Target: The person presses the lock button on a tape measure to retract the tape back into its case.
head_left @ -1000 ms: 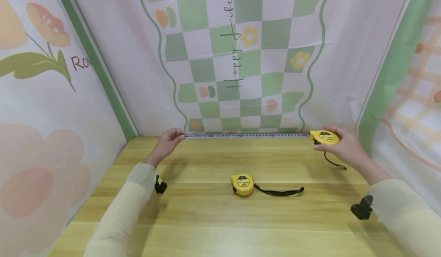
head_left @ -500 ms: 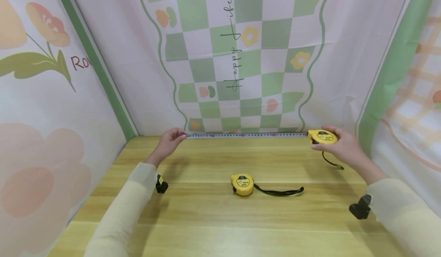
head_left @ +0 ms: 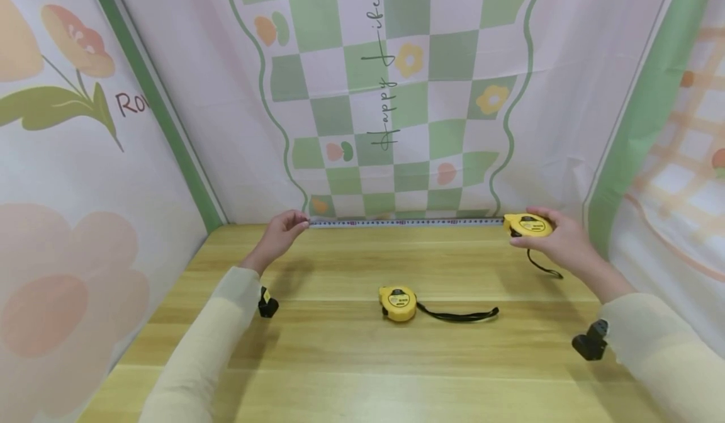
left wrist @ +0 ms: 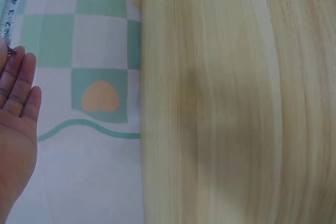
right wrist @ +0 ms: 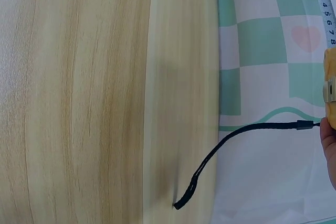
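While the left hand (head_left: pixel 280 234) pinches the end of the tape blade (head_left: pixel 408 223), the right hand (head_left: pixel 566 242) grips its case (head_left: pixel 522 225) near the back edge of the bench (head_left: pixel 317 372), on which lies a second tape measure (head_left: pixel 398 304).

The place is booth-like, closed in by printed cloth on three sides of a wood-grain table (head_left: pixel 340 372). The back cloth (head_left: pixel 408 102), with green checks and "Happy Life", hangs along the table's far edge; the left cloth (head_left: pixel 62 171), with large flowers, runs by the left edge, and the right cloth (head_left: pixel 680 177), partly plaid, by the right. Whether this stands in a home or a studio cannot be told.
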`<state>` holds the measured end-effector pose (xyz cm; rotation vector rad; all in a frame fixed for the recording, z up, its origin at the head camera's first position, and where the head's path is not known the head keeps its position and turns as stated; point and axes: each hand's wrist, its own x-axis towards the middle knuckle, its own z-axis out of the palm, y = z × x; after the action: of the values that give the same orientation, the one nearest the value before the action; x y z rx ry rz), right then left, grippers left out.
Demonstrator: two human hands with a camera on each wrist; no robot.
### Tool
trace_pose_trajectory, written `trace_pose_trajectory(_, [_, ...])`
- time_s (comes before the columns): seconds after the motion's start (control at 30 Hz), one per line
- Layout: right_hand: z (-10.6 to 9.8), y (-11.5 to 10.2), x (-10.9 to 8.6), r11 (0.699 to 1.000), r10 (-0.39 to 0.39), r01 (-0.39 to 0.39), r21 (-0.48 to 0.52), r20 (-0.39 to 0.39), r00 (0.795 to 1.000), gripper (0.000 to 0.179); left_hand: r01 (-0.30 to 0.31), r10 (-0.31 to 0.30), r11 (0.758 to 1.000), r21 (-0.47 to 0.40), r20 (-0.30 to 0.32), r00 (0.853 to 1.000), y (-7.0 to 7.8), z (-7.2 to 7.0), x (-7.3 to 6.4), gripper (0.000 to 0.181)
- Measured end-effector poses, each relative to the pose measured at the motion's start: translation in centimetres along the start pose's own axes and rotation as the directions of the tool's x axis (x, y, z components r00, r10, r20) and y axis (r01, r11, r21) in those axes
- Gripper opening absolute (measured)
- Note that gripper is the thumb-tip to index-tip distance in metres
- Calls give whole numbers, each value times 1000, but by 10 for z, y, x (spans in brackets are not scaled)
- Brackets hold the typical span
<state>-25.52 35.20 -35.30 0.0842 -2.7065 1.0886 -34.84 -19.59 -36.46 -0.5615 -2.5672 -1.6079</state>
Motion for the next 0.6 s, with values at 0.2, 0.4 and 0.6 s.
trace_pose_trajectory(0.2, [1,1,1,1000,-5,5,6,-6,1000,97,-5,5,1000,-5,1,1000,-2,2,3,20])
trace_pose_trajectory(0.4, [2,0,-1,1000,-8,8,14,-3,1000,96,-9,9,1000,-7,6,1000,-2,2,1,24])
trace_pose_trajectory(0.6, [1,-1,-2,1000,-2,2,7,4,1000,97,-7,7,1000,-2,12,1000,-3,2,2,25])
